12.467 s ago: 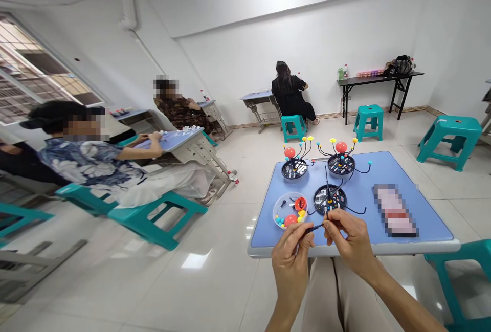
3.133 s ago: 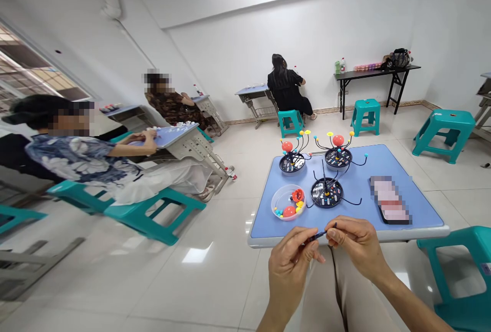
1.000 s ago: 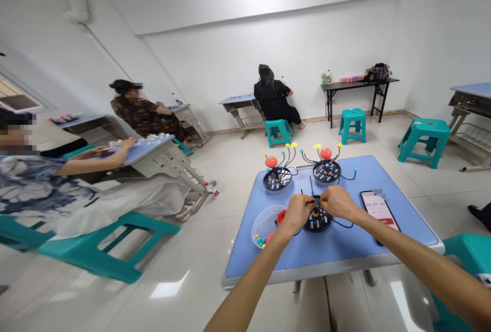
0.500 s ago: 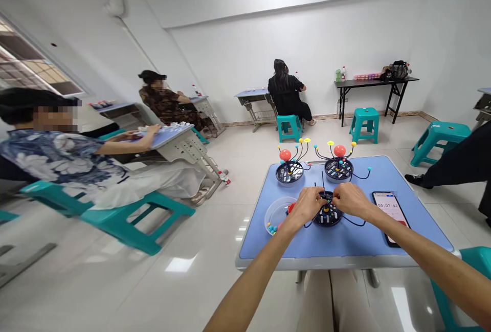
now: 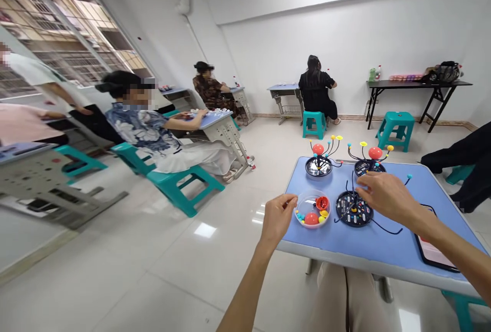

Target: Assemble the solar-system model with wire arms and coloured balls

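My left hand (image 5: 276, 218) is at the left rim of a clear round tub (image 5: 312, 194), thumb and fingers drawn together; whatever is between them is too small to make out. Inside the tub lie red half-shells (image 5: 312, 219), a yellow piece and several small coloured beads. To its right sits a black round base (image 5: 355, 210) printed with small coloured marks, with thin curved black rods (image 5: 387, 228) sticking out. Over its upper right side hovers my right hand (image 5: 385, 196), fingers curled close to the upright rods; its fingertips' hold cannot be made out.
Two planet models with red balls, one left (image 5: 318, 149) and one right (image 5: 375, 153), stand at the back of the blue desk (image 5: 322, 247). A phone (image 5: 437, 255) lies under my right forearm. Other people sit at desks, and green stools (image 5: 395, 130) stand around.
My hands have parted: the left has gone from the black base to the tub, while the right stays above the base. The view has turned left.
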Demonstrator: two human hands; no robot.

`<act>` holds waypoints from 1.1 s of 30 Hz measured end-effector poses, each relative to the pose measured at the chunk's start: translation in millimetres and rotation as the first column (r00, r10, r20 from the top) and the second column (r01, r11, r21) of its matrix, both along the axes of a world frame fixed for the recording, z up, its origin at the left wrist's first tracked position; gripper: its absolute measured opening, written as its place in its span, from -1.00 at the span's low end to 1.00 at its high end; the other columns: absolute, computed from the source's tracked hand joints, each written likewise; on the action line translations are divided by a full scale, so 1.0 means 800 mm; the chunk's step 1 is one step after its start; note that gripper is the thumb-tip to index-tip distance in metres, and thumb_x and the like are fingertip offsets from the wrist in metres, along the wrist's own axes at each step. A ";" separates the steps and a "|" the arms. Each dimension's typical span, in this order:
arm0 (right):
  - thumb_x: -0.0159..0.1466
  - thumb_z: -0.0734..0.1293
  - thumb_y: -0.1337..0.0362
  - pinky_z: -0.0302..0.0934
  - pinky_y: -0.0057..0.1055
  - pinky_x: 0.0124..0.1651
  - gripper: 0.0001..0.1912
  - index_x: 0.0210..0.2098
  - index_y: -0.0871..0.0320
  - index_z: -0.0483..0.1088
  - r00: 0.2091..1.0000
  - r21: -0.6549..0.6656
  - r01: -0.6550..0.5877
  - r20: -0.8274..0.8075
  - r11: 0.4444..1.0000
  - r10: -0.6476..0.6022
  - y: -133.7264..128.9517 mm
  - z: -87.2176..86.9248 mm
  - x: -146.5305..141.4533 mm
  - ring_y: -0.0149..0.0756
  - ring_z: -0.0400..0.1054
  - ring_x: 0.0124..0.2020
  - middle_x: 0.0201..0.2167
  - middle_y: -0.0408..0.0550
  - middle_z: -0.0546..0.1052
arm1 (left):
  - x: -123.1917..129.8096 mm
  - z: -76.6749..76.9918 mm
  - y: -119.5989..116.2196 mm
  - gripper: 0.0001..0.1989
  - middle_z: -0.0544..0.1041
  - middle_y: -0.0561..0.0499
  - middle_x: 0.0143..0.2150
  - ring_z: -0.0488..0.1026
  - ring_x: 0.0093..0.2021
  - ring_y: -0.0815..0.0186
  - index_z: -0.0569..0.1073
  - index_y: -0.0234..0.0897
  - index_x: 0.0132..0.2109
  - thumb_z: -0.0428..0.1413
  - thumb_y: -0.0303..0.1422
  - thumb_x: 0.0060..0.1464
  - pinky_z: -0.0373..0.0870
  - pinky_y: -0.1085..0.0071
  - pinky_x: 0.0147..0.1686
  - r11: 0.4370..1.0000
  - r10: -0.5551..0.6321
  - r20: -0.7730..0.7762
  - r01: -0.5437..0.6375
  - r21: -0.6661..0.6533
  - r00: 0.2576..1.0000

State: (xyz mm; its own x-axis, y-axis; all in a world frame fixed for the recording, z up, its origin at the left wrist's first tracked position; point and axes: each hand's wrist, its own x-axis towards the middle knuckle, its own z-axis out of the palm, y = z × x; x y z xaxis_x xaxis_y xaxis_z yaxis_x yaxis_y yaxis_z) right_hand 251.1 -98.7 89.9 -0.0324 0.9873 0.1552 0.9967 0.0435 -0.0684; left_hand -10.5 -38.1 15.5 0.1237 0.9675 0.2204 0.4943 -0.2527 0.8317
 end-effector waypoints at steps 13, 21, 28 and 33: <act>0.16 0.32 0.49 0.23 -0.38 -0.21 -0.80 -0.25 0.30 0.56 0.899 -0.357 -0.344 0.142 0.868 0.414 0.110 -0.089 -0.145 -0.05 0.45 -0.11 -0.20 0.25 0.57 | 0.005 -0.076 -0.034 -0.77 0.45 -0.07 -0.17 0.48 -0.38 0.31 0.52 -0.21 -0.16 -0.03 -0.36 0.20 0.40 0.39 -0.33 0.985 -0.039 -0.349 0.096 0.146 0.936; 0.13 0.31 0.55 0.29 -0.30 -0.17 -0.82 -0.33 0.36 0.56 0.951 -0.301 -0.300 -0.015 0.905 0.310 0.117 -0.099 -0.150 -0.01 0.49 -0.15 -0.24 0.32 0.58 | 0.002 -0.079 -0.032 -0.74 0.47 -0.10 -0.19 0.52 -0.20 0.20 0.53 -0.22 -0.21 -0.07 -0.34 0.23 0.43 0.33 -0.25 0.981 -0.072 -0.334 0.127 0.147 0.940; 0.29 0.17 0.34 0.27 -0.51 -0.43 -0.71 -0.10 0.28 0.45 0.830 -0.130 -0.336 -0.508 0.933 0.228 0.103 -0.049 -0.093 -0.38 0.45 -0.43 -0.42 -0.04 0.58 | -0.001 -0.071 -0.027 -0.74 0.49 -0.07 -0.22 0.49 -0.36 0.28 0.53 -0.27 -0.17 -0.03 -0.29 0.23 0.40 0.33 -0.29 0.989 -0.062 -0.297 0.099 0.113 0.953; 0.08 0.43 0.11 0.17 -0.48 -0.54 -0.70 -0.35 0.25 0.50 0.134 -0.013 -0.244 -0.991 0.970 0.020 0.072 -0.028 -0.044 -0.46 0.27 -0.59 -0.57 -0.15 0.44 | 0.008 -0.063 -0.017 -0.79 0.50 -0.03 -0.26 0.47 -0.34 0.30 0.53 -0.26 -0.20 -0.01 -0.36 0.21 0.38 0.36 -0.28 0.983 -0.041 -0.263 0.086 0.162 0.964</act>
